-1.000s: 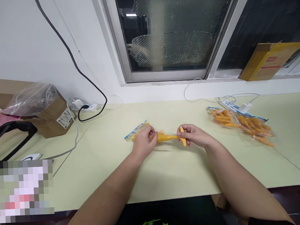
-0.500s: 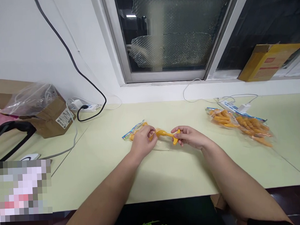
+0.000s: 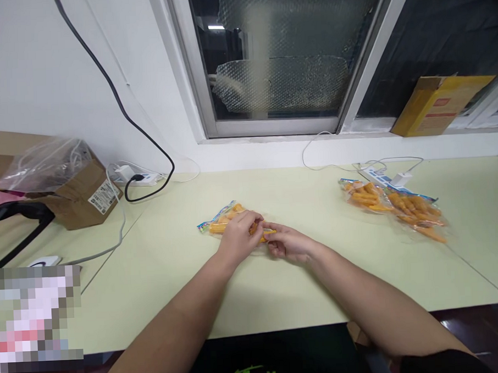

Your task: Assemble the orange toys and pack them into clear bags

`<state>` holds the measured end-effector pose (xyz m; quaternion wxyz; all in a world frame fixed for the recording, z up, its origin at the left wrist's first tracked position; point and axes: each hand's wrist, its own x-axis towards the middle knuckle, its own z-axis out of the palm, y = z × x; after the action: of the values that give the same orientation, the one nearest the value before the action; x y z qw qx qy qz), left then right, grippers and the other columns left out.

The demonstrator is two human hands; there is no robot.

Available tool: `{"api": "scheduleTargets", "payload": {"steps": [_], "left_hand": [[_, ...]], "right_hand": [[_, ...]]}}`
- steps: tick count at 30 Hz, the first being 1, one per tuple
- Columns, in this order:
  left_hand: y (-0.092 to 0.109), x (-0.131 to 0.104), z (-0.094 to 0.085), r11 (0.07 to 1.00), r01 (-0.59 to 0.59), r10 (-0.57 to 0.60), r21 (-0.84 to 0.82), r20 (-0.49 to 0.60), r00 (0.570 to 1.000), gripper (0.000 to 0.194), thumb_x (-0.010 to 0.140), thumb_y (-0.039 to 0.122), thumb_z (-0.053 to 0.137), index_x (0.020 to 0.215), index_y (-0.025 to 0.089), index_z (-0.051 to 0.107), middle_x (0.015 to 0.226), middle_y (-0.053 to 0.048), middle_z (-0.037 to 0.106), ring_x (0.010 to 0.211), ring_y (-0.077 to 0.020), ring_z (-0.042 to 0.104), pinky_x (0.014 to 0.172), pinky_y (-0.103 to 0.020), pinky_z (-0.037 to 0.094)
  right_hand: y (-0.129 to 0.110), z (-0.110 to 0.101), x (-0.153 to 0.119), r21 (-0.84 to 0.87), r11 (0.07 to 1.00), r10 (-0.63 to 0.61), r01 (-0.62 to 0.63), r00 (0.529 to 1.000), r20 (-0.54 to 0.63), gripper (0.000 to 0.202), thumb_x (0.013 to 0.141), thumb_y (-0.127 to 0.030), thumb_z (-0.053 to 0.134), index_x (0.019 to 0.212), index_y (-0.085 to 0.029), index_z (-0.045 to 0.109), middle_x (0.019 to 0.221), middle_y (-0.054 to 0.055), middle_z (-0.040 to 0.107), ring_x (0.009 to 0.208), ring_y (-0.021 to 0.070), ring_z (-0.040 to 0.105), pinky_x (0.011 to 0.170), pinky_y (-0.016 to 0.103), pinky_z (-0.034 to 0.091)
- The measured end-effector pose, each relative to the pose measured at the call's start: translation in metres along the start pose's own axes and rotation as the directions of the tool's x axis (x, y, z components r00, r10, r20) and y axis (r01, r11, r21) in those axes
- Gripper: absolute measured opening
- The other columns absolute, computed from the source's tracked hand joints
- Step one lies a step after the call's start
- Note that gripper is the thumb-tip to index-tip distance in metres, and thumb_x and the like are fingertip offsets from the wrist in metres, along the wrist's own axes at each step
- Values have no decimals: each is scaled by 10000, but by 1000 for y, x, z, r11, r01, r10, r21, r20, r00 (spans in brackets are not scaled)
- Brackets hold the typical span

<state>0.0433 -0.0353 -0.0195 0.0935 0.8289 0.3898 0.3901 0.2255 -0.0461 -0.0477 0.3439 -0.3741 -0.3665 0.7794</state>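
Note:
A clear bag with a colourful header (image 3: 218, 216) lies at mid-table with orange plastic pieces inside. My left hand (image 3: 239, 233) is closed over its right part, thumb and fingertips pinched at the plastic. From the right, my right hand (image 3: 290, 242) is closed on an orange plastic toy piece (image 3: 269, 233), whose left part is at the bag's right end. How deep the piece sits in the bag is hidden by my fingers. The fingertips of both hands are nearly touching.
Two more bags of orange pieces (image 3: 417, 206) lie at the right beside a white power strip (image 3: 380, 176). At the left are a cardboard box (image 3: 82, 196), another power strip (image 3: 149, 179) and a black cable (image 3: 145, 133). A yellow carton (image 3: 441, 106) leans by the window.
My right hand has moved left with the orange toy piece, up to my left hand. Less of the piece shows now. My left hand stays on the bag.

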Motion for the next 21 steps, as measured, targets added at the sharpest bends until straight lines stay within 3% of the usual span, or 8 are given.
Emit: {"api": "scheduleTargets", "payload": {"steps": [3,6,9,11,14,17,21], "left_hand": [[2,0,-1,1000,-13,13,-13,29,999,109,924,169,532,956,216,625,903,-35,705,848,-180,660,794,-332,521],[4,1,0,999,4,-1,-35,73,997,155,909,150,531,1001,217,636,978,-48,715,908,-193,669,827,-348,531],[7,0,1,997,3,5,-71,110,994,209,888,123,525,1037,218,637,1020,-58,708,953,-201,668,847,-355,535],[8,-1,3,997,-8,18,-82,119,993,227,885,110,519,1049,217,634,1015,-60,703,948,-200,666,832,-349,533],[9,-3,5,997,-27,35,-71,120,992,224,891,98,508,1039,212,631,970,-57,695,906,-196,655,796,-342,522],[9,-4,7,992,-85,95,-90,116,989,221,905,78,483,1002,214,628,945,-47,693,917,-189,642,832,-342,511],[10,-4,10,978,-182,191,-106,81,978,233,909,59,466,988,206,628,912,-47,679,882,-186,626,822,-345,508]], "right_hand": [[-4,-9,7,9,996,-87,90,981,-170,331,755,-246,738,1061,-229,615,743,-20,654,470,72,452,406,202,290],[-6,-15,11,8,963,-260,269,937,-231,273,755,-284,767,962,-210,605,807,-3,675,636,102,586,558,219,465],[-6,-13,11,42,940,-327,338,930,-166,264,788,-351,765,940,-207,604,940,24,700,862,140,658,825,276,535],[-4,-12,12,3,945,-326,327,941,-88,278,785,-355,770,956,-215,602,982,26,703,921,156,663,881,299,528],[0,-14,16,-150,943,-294,299,954,52,259,801,-351,760,951,-217,596,881,5,691,775,134,642,723,261,517],[4,-17,20,-236,932,-246,277,957,150,211,837,-349,729,917,-217,585,674,-39,613,567,102,541,537,220,416],[5,-17,20,-53,967,-243,251,963,115,179,847,-336,718,910,-209,607,767,-10,637,653,111,573,606,226,468]]}}
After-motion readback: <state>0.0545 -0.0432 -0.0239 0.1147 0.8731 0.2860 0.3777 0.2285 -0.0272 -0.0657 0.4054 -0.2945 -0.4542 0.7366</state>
